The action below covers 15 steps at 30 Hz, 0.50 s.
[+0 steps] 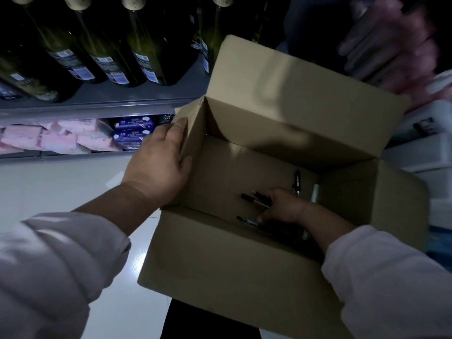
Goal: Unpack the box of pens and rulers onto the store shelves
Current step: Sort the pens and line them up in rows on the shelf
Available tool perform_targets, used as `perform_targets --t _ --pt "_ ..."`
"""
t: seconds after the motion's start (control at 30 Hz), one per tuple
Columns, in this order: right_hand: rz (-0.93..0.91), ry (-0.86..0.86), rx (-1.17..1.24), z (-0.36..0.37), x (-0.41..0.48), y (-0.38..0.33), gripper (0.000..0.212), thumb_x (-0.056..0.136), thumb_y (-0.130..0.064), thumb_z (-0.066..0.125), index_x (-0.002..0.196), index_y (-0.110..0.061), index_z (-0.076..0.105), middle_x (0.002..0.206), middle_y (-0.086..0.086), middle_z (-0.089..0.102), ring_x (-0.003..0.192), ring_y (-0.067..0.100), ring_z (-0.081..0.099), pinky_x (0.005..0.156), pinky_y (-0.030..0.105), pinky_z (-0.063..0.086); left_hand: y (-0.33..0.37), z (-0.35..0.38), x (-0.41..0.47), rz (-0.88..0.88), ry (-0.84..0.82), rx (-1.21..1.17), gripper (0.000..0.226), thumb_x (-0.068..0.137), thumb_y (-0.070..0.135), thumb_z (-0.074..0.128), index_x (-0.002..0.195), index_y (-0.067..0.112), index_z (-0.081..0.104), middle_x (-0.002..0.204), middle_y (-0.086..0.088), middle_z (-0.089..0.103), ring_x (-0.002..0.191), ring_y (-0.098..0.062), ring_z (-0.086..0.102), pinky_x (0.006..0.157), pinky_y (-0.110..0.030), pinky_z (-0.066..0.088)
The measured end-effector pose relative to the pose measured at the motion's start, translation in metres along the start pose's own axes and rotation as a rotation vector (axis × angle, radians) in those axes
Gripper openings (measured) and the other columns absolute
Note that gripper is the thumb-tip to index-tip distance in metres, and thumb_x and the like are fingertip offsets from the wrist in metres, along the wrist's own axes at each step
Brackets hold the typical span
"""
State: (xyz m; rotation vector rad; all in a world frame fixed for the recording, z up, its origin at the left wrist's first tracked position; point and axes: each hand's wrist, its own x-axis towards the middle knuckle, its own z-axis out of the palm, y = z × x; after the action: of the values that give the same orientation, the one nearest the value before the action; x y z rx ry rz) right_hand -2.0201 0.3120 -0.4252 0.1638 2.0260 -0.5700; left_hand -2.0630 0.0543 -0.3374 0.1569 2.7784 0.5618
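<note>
Head view: your right hand (281, 206) is down in the cardboard box (232, 265), fingers curled round a cluster of black pens (254, 200); they look light, stiff and slick, so pinch them mid-barrel as a bundle; one loose pen (297, 182) lies just beyond your knuckles; your left hand (159, 162) grips the box's left wall; store shelves (97, 107) stand beyond.

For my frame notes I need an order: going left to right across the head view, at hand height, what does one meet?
The left sleeve → left hand gripping the box wall → pens → right hand holding them → right flap of the box.
</note>
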Motion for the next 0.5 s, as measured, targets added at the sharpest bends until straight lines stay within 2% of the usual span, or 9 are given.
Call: perform_targets --t 0.07,0.13,0.23,0.33,0.43,0.5 --pt "-0.024 0.016 -0.135 0.007 0.001 0.003 0.059 0.071 -0.031 0.081 0.123 -0.016 0.056 0.114 0.003 0.058 0.098 0.017 0.052 0.075 0.021 0.034 0.0 0.0 0.0 0.001 0.011 0.007 0.071 0.09 0.025 0.056 0.15 0.016 0.02 0.144 -0.016 0.036 0.128 -0.035 0.038 0.104 -0.041 0.033" --pt "-0.027 0.013 -0.233 0.015 0.006 0.003 0.062 0.07 -0.035 0.081 0.123 -0.017 0.056 0.12 0.004 0.059 0.104 0.022 0.055 0.077 0.025 0.04 0.0 0.001 0.0 0.007 0.024 0.007 0.071 0.089 0.024 0.057 0.15 0.016 0.021 0.142 -0.018 0.038 0.126 -0.037 0.039 0.103 -0.042 0.035" --pt "-0.037 0.018 -0.369 0.019 0.009 0.003 0.048 0.074 -0.037 0.077 0.115 -0.018 0.059 0.114 0.006 0.062 0.099 0.023 0.058 0.075 0.027 0.045 0.003 0.002 0.003 0.019 0.031 0.006 0.071 0.09 0.025 0.057 0.15 0.016 0.021 0.14 -0.019 0.04 0.124 -0.037 0.041 0.101 -0.043 0.036" --pt "-0.088 0.039 -0.482 0.022 0.009 -0.001 0.028 0.083 -0.034 0.068 0.103 -0.016 0.064 0.106 0.008 0.065 0.088 0.024 0.059 0.068 0.025 0.041 0.003 0.003 0.005 0.023 0.033 -0.005 0.07 0.09 0.024 0.057 0.15 0.017 0.021 0.139 -0.018 0.04 0.123 -0.036 0.041 0.101 -0.043 0.036" --pt "-0.109 0.103 -0.462 0.022 0.007 -0.002 0.024 0.084 -0.031 0.065 0.102 -0.015 0.065 0.105 0.01 0.065 0.095 0.027 0.061 0.069 0.026 0.04 0.002 0.004 0.004 0.022 0.033 -0.007 0.071 0.089 0.024 0.057 0.15 0.017 0.021 0.141 -0.018 0.039 0.125 -0.036 0.04 0.103 -0.043 0.035" --pt "-0.057 0.229 -0.279 0.015 0.005 0.001 0.026 0.085 -0.034 0.064 0.104 -0.017 0.064 0.106 0.011 0.066 0.097 0.028 0.061 0.069 0.026 0.039 0.002 0.004 0.004 0.022 0.033 -0.004 0.071 0.089 0.023 0.057 0.15 0.017 0.021 0.142 -0.019 0.039 0.126 -0.037 0.039 0.104 -0.044 0.034"
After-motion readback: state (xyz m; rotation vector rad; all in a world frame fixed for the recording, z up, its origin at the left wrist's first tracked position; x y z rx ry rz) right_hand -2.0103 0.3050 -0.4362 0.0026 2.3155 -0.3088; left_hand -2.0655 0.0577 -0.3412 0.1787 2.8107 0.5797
